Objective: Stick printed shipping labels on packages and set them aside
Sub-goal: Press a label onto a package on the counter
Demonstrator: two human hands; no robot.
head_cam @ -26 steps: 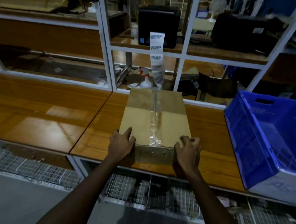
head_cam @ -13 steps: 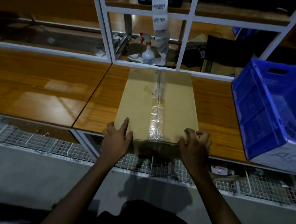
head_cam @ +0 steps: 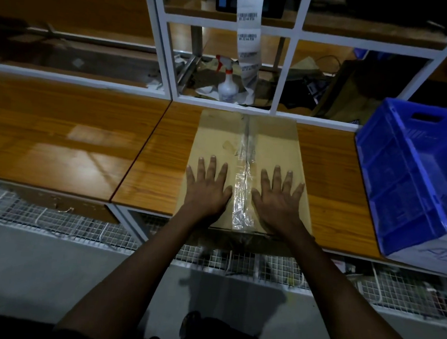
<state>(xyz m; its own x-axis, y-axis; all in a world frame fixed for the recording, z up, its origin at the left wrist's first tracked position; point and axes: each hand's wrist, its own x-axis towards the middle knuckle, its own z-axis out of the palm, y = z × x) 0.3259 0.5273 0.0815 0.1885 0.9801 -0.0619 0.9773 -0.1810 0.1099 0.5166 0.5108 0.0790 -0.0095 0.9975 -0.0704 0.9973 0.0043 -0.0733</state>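
— Cardboard, brown and taped: is that the package on the bench?

— Yes. One cardboard box [head_cam: 249, 155] lies flat on the wooden worktop [head_cam: 149, 170], its near end hanging a little past the bench's front edge. A strip of clear packing tape [head_cam: 244, 191] runs down the middle of its top, from far end to near end.

— Where are the hands relative to that box?

— Both rest on the near half of its top. The left hand [head_cam: 206, 192] lies palm down just left of the tape, fingers spread wide and pointing away from the person. The right hand [head_cam: 278, 199] mirrors it just right of the tape, also flat and splayed. Neither grips anything.

— And the labels?

— A strip of printed barcode labels [head_cam: 247, 37] hangs beyond the box's far end, coming down from the black label printer [head_cam: 274, 4] on the shelf of the white rack [head_cam: 291, 68]. Its lower end reaches just beside a white spray bottle [head_cam: 227, 84] with a red trigger, behind the box.

— Anything else near the box?

— A blue plastic crate [head_cam: 399, 180] stands on the worktop to the box's right, apart from it. Wire mesh shelving [head_cam: 276, 272] sits under the bench, below the box's near end.
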